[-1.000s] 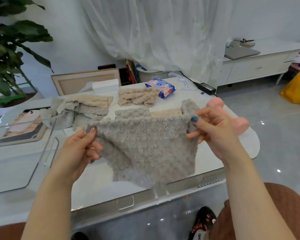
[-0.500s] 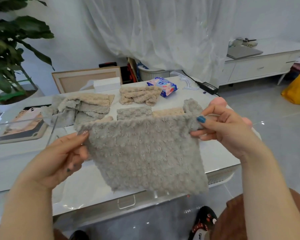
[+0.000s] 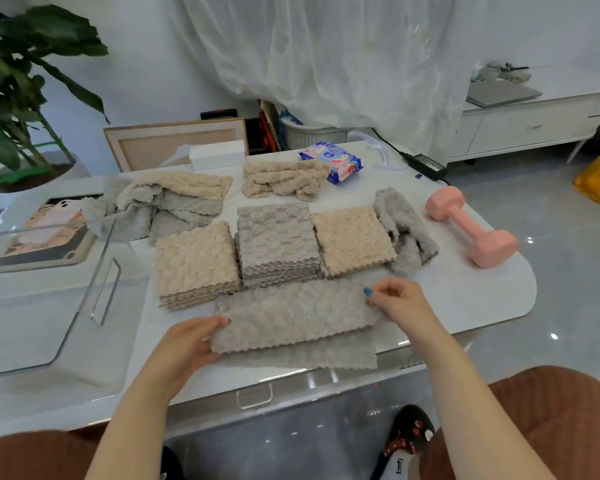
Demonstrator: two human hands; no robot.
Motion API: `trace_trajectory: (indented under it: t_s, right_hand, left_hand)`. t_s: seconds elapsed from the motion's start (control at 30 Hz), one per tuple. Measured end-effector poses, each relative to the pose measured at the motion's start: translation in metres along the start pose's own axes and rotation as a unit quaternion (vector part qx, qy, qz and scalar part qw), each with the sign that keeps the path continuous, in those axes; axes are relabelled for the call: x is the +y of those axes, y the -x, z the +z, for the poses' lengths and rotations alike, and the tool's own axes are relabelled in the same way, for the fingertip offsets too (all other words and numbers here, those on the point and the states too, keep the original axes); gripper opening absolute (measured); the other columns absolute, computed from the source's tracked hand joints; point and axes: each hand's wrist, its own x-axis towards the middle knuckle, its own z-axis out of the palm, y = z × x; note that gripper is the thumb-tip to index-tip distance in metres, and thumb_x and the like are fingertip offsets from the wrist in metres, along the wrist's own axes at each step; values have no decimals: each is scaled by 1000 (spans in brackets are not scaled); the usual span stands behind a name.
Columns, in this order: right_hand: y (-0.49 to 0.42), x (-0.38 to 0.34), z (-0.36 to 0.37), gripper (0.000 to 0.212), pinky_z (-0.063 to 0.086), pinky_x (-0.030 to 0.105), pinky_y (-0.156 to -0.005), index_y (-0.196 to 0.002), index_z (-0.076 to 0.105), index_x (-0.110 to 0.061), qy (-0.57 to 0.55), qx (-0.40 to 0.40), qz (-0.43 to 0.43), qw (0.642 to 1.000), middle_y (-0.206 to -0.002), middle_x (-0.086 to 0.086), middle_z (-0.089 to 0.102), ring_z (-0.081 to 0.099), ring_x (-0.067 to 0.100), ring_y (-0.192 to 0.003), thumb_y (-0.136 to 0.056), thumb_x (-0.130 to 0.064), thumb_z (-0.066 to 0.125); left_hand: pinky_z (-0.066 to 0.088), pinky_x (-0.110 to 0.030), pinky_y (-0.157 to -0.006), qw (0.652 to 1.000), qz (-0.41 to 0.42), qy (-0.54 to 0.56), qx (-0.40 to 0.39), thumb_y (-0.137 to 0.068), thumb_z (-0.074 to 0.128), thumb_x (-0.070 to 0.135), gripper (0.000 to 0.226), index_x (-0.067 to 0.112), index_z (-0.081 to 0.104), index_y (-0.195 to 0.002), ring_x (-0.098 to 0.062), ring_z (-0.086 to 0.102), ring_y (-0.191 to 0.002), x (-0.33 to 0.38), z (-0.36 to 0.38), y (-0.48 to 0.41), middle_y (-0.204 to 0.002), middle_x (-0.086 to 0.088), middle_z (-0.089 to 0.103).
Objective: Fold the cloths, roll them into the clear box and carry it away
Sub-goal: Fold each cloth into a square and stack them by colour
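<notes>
Lying folded in half along the counter's (image 3: 465,306) near edge, the grey cloth (image 3: 291,320) stretched between both hands. The left hand (image 3: 184,344) pinched its left end, thumb on top and fingers beneath, a narrow grip holding the upper layer slightly lifted. The right hand (image 3: 394,299) nipped the cloth's far right corner between fingertips. The lower layer reached right to the counter's rim. Just behind sat three folded stacks: a beige stack (image 3: 194,265), a grey stack (image 3: 278,244) and another beige stack (image 3: 352,239), all nubbly with scalloped edges. A clear box (image 3: 49,289) stood at the left, well apart from the hands. Bare counter lay to the right, before a pink dumbbell (image 3: 471,228).
</notes>
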Motion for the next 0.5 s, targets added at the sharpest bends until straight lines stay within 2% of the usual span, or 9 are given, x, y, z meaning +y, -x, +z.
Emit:
trace_trajectory:
  t_s: [0.07,0.13,0.2,0.3,0.37,0.43,0.5]
  right_hand:
    - [0,16,4,13,39,25,-55,-79,60,-10,34,16,64,997,-67,4,57,51,14,-57,-80,-2,70]
    - [2,24,8,23,40,27,-53,-86,54,-11,46,21,110,993,-66,6,55,52,16,-52,-76,0,71]
    - [3,26,10,28,38,26,-52,-90,51,-11,58,15,118,991,-64,5,51,50,16,-51,-75,2,71]
    - [5,23,8,25,38,26,-51,-87,54,-10,61,-24,90,994,-64,3,44,45,13,-50,-75,5,70]
    - [6,22,7,25,38,27,-50,-84,54,-10,86,-60,83,991,-64,3,41,41,11,-47,-75,7,70]
    - [7,24,10,29,41,27,-51,-86,52,-12,127,-83,100,983,-68,2,41,42,12,-50,-73,5,72]
    - [9,27,14,33,43,27,-52,-89,50,-14,155,-81,110,978,-74,2,43,45,15,-57,-72,2,74]
  left_hand:
    - [52,-31,-71,999,3,3,37,-91,60,10,14,2,68,-99,-22,65,-90,-12,4,-6,-101,-11,70]
    - [51,-26,-63,997,23,-6,77,-89,60,2,15,1,66,-103,-20,61,-80,-18,6,-11,-98,-12,65]
    - [49,-23,-55,993,59,-23,103,-89,56,-5,21,4,65,-106,-19,54,-67,-18,9,-15,-92,-10,61]
    - [40,-31,-61,988,103,-52,105,-90,43,-10,40,19,64,-107,-19,47,-66,-13,12,-16,-94,0,61]
    - [36,-32,-61,986,113,-78,94,-90,38,-11,46,24,62,-109,-18,43,-65,-12,11,-19,-94,2,59]
    - [41,-31,-62,981,116,-112,107,-91,38,-9,45,22,54,-118,-13,48,-69,-15,10,-22,-101,4,55]
    - [48,-33,-69,973,128,-137,139,-91,45,-3,41,16,48,-128,-16,55,-78,-23,9,-21,-114,-4,52]
